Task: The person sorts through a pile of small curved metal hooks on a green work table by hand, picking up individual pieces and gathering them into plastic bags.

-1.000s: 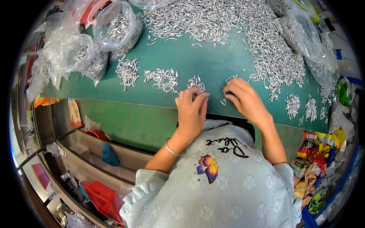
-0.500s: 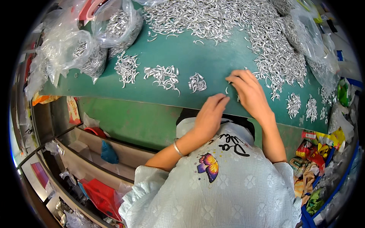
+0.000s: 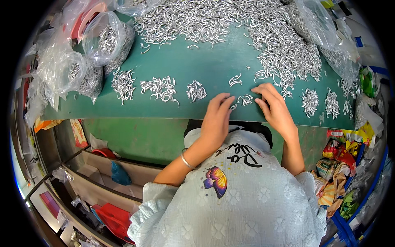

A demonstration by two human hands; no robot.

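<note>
My left hand reaches over the front edge of the green tabletop, fingers stretched forward. Right beside its fingers lies a small curved silver metal piece; whether they touch is hard to tell. My right hand is open with bent, spread fingers near a little cluster of curved silver pieces between the two hands. A few more pieces lie just beyond. Left of my hands sit three small piles, the closest one made of similar pieces.
A large heap of silver pieces spreads across the back and right. Filled clear plastic bags stand at the left, another bag at the right. Two small piles lie right of my hand. A drawer sits below left.
My view has shifted, so the table appears moved left. The right hand has drawn back from above the table, and a cluster of silver pieces now shows between my hands.
</note>
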